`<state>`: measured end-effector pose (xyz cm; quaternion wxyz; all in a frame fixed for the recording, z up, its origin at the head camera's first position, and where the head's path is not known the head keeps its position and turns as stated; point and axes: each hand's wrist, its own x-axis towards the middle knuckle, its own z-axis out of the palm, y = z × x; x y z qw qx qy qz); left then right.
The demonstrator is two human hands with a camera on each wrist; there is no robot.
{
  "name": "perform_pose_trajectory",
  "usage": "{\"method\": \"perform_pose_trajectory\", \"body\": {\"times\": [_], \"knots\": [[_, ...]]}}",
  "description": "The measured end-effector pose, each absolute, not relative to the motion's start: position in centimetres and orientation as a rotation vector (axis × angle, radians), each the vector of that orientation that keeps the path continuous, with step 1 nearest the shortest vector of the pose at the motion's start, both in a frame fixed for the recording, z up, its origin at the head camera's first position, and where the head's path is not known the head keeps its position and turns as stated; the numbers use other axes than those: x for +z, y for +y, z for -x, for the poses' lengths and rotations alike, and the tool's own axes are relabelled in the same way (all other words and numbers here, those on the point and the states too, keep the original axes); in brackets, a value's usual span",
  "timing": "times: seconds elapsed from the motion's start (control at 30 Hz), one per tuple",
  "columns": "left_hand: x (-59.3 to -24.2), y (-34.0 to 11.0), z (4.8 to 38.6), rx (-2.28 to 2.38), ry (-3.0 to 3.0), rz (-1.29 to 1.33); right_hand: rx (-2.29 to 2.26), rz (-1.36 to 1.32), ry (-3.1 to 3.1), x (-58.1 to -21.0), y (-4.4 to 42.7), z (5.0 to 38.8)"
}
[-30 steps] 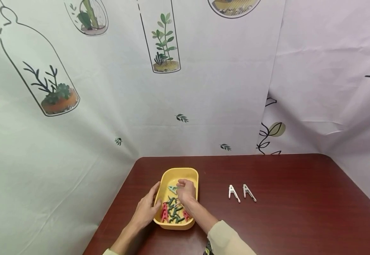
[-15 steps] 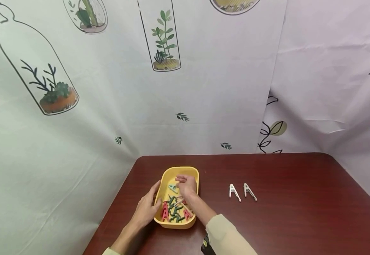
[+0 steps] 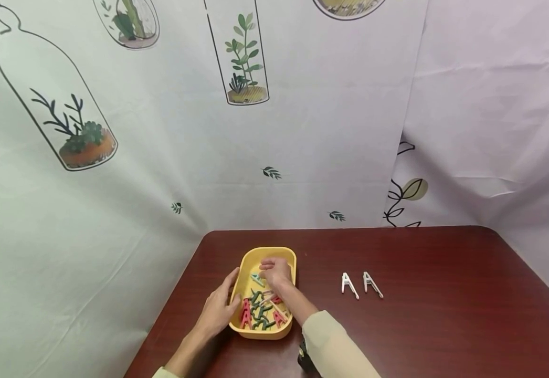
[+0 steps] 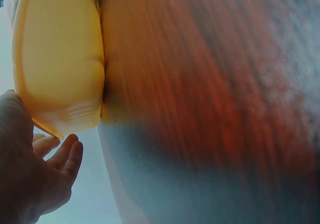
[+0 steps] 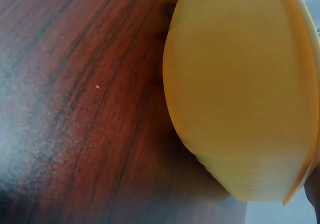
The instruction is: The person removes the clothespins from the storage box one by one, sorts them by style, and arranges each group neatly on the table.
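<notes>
A yellow plastic tub (image 3: 259,336) stands on the table, with red clothespins (image 3: 246,314), several dark green pieces (image 3: 257,311) and pale pink pieces inside. My left hand (image 3: 220,302) grips its left rim, thumb at the rim and fingers outside; the left wrist view shows the hand (image 4: 37,169) at the tub's end. Reaching into the far half is my right hand (image 3: 276,273), bent at the fingers, just right of a light green clothespin (image 3: 257,279). Its thumb and fingertips are partly hidden, so any hold is unclear. The right wrist view is mostly the tub's outer wall (image 5: 240,84).
Two white clothespins (image 3: 348,286) (image 3: 372,285) lie apart on the dark red-brown table (image 3: 435,315), right of the tub. Behind the table hangs a pale cloth (image 3: 321,131) printed with plants in glass jars.
My right hand has shifted slightly farther back inside the tub, uncovering more of the pink and red pieces. My left hand keeps its place on the rim.
</notes>
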<state>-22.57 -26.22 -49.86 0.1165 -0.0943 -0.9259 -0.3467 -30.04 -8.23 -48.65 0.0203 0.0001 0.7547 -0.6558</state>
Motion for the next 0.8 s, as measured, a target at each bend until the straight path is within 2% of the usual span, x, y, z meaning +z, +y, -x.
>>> {"method": "perform_pose_trajectory", "body": {"times": [0.43, 0.8], "knots": [[-49.93, -26.23, 22.66, -0.990, -2.699, 0.280, -1.750, 0.171, 2.491, -48.95, -8.79, 30.07], [-49.81, -26.20, 22.60, -1.002, -2.706, 0.275, -1.633, 0.212, 2.569, -49.13, -9.21, 30.22]]}}
